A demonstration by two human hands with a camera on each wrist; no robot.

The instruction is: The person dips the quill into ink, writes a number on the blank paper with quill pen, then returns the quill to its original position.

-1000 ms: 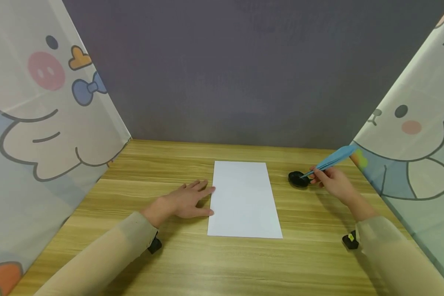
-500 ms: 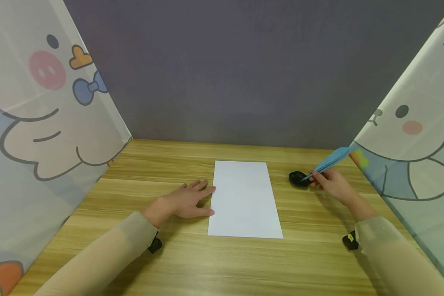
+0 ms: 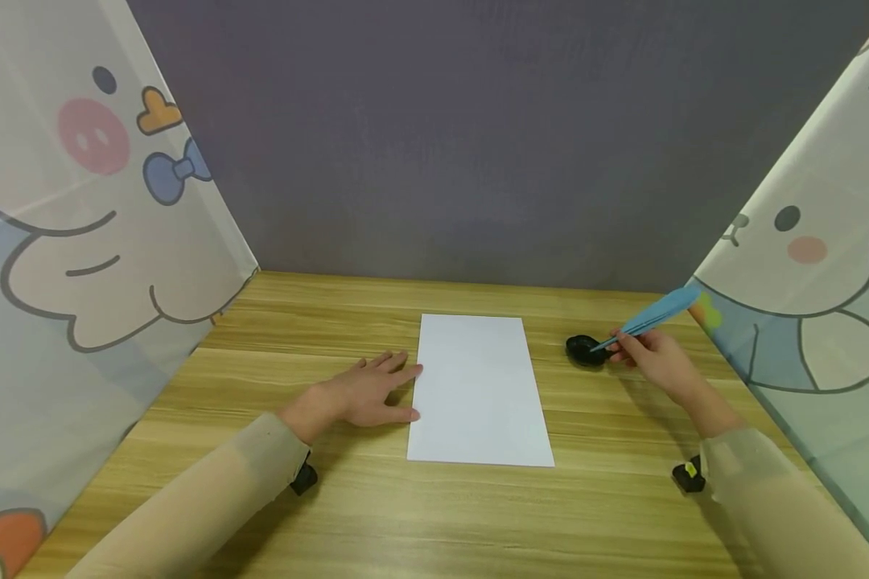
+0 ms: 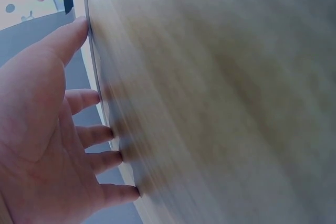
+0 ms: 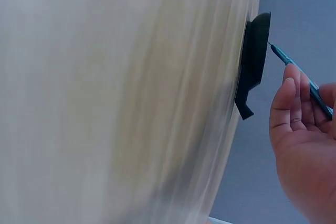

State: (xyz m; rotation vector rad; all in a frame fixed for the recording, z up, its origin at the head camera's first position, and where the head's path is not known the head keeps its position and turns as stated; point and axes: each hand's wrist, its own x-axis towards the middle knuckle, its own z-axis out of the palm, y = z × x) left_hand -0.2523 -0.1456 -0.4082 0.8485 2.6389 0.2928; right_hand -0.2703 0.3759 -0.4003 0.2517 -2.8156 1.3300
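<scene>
My right hand [image 3: 655, 362] pinches a light blue feather pen [image 3: 662, 311] near its lower end. The plume slants up to the right, and the thin tip points down over a small black dish [image 3: 582, 351] with a short handle. From the right wrist, the pen's tip [image 5: 274, 47] appears right at the rim of the dish [image 5: 257, 51]. My left hand [image 3: 368, 396] lies spread on the table, thumb and index fingertips at the left edge of a blank white sheet of paper [image 3: 478, 390]. Its straight fingers also show in the left wrist view.
The wood-grain table [image 3: 362, 515] ends at a dark grey panel [image 3: 449, 145] at the back. White cartoon-printed cloths, the left one [image 3: 109, 265] and the right one [image 3: 811, 314], flank it. A small black device [image 3: 689, 474] sits under the right sleeve's cuff.
The feather pen has swayed slightly, its tip shifting a little right and down over the dish. The left hand and paper stay put.
</scene>
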